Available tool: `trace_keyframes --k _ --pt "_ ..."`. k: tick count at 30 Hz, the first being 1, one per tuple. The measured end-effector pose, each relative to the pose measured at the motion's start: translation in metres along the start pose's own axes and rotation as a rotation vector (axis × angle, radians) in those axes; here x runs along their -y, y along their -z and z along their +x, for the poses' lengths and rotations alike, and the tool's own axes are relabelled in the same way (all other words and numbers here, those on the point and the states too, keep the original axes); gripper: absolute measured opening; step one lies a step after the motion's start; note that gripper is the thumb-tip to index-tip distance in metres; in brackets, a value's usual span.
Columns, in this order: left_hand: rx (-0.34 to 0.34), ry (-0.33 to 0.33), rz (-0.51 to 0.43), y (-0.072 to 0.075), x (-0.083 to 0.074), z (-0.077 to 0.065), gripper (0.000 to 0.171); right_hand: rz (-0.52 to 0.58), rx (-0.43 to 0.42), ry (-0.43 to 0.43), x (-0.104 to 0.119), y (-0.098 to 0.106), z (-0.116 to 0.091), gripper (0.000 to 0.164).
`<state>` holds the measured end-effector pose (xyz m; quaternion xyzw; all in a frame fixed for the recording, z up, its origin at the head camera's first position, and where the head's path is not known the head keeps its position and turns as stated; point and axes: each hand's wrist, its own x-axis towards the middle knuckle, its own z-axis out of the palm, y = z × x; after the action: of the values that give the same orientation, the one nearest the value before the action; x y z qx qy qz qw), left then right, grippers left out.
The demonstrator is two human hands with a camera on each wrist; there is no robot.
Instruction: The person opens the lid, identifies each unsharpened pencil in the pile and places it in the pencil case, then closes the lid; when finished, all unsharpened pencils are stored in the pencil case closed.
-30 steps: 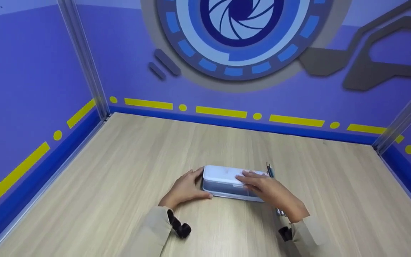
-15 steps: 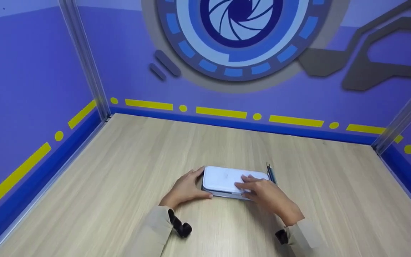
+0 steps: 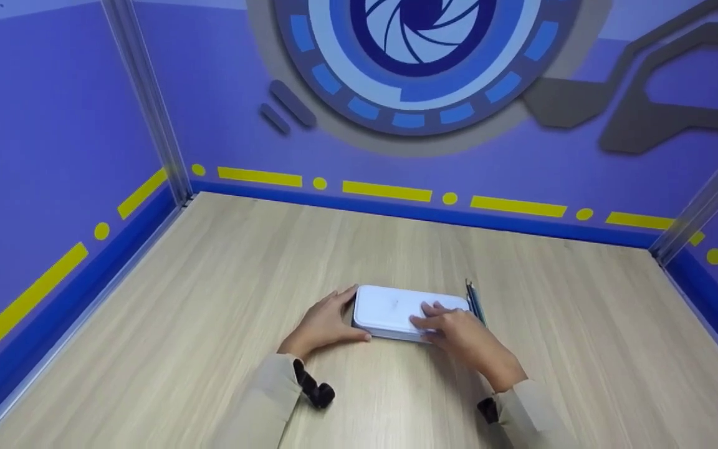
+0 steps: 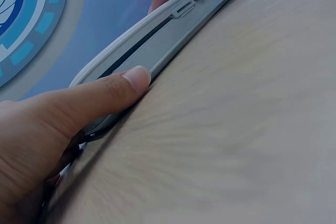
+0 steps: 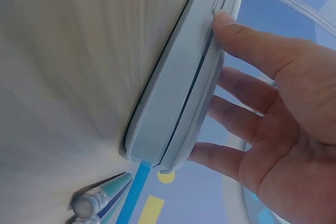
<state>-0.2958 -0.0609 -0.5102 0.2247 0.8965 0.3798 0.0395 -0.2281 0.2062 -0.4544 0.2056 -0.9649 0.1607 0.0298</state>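
Note:
A pale pencil case (image 3: 384,308) with a white lid lies flat on the wooden table. My left hand (image 3: 326,323) holds its left end, thumb along the front wall and fingers round the back corner. Across the lid's right part rests my right hand (image 3: 464,333), fingers spread on top with thumb at the front rim by the small latch (image 4: 184,8). A narrow dark seam runs between lid and body in both wrist views. Beside the case's right end lie slim teal pencils or pens (image 3: 476,302); their rounded ends (image 5: 86,205) show in the right wrist view.
The wooden tabletop (image 3: 259,268) stretches round the case on all sides. Blue-purple printed walls (image 3: 396,168) with yellow dashes close off the back and sides, with metal posts (image 3: 147,100) at the corners.
The lid has come down from tilted up to nearly level over the body. My right hand has moved down with it, and the left hand has stayed at the left end.

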Motion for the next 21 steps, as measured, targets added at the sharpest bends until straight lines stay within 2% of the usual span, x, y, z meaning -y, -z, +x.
trace_keyframes --k 7,13,18,21 --pt "0.005 -0.004 0.005 0.001 0.001 -0.003 0.107 -0.013 0.009 0.005 0.003 -0.004 -0.001 0.040" --pt "0.032 -0.018 -0.011 0.001 0.006 -0.005 0.106 0.011 0.009 -0.048 0.005 -0.008 0.000 0.040" --pt "0.036 -0.025 -0.130 0.004 0.012 -0.003 0.089 0.047 0.021 -0.081 0.006 -0.007 0.005 0.034" --pt "0.030 -0.050 -0.180 0.008 0.012 -0.001 0.076 0.095 0.028 -0.095 0.002 -0.003 0.007 0.040"
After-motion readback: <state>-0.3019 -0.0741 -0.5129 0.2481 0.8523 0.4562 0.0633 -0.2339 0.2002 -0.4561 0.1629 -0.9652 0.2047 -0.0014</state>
